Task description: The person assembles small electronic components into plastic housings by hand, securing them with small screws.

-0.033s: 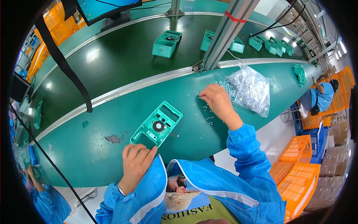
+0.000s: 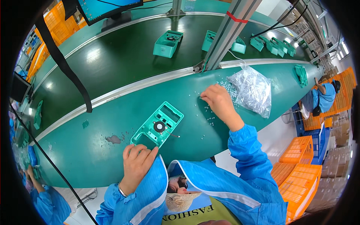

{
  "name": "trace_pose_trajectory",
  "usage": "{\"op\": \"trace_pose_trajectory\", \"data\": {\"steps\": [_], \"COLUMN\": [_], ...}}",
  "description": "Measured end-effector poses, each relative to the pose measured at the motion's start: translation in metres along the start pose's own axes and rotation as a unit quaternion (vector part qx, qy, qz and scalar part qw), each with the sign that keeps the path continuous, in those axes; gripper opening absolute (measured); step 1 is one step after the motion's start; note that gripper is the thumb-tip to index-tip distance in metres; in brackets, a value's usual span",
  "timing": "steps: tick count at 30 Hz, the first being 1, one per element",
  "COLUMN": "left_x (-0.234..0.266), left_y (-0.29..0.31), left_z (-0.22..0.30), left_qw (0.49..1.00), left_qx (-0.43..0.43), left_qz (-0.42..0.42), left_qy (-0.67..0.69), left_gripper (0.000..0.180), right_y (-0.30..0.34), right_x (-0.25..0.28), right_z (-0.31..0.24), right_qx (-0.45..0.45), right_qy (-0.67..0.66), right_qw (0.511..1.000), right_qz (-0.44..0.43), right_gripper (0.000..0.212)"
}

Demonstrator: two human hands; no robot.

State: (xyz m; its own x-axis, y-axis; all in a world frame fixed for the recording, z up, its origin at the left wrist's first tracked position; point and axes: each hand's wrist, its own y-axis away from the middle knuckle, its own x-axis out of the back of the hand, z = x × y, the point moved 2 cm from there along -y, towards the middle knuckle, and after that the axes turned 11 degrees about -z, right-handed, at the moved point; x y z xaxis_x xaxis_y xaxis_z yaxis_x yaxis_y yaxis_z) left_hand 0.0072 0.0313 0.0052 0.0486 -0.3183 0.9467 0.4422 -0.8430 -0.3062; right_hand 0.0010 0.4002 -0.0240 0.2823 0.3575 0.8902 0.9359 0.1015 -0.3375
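A green plastic housing [image 2: 174,111] with a round black speaker [image 2: 159,126] and a short wire lies on the green bench, its open side up. My left hand [image 2: 138,161] grips its near end, fingers curled over the rim. To the right, my right hand [image 2: 218,100] is closed in a pinch just above the bench; whatever sits between the fingertips is hidden. Small translucent pieces [image 2: 211,118] lie scattered around that hand. Beside it rests a clear plastic bag [image 2: 252,91] filled with similar-looking pieces.
Behind the bench runs a dark green conveyor [image 2: 123,56] carrying several green housings [image 2: 167,44]. A metal post [image 2: 228,35] rises at its edge. Small dark bits [image 2: 113,139] lie left of my housing. Orange crates [image 2: 300,183] stand at right; co-workers sit at both sides.
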Motion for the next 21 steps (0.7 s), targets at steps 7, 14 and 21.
{"op": "trace_pose_trajectory", "data": {"steps": [7, 14, 21], "left_x": [0.0060, 0.0085, 0.0096], "left_y": [-0.0023, -0.0029, -0.0036], "left_z": [0.0009, 0.0000, 0.0004], "left_qw": [1.000, 1.000, 1.000], "left_qx": [0.006, 0.003, 0.004], "left_qz": [-0.003, -0.006, -0.004], "left_qy": [0.017, 0.026, 0.027], "left_gripper": [0.035, 0.034, 0.033], "right_y": [-0.0033, -0.0044, -0.0055], "right_x": [0.0015, 0.0023, 0.0034], "right_z": [-0.0105, -0.0110, -0.0099], "right_qx": [0.020, 0.011, 0.011], "right_qy": [0.076, 0.049, 0.062], "right_qw": [0.997, 0.999, 0.998], "right_qz": [-0.002, -0.005, -0.016], "right_gripper": [0.010, 0.012, 0.012]}}
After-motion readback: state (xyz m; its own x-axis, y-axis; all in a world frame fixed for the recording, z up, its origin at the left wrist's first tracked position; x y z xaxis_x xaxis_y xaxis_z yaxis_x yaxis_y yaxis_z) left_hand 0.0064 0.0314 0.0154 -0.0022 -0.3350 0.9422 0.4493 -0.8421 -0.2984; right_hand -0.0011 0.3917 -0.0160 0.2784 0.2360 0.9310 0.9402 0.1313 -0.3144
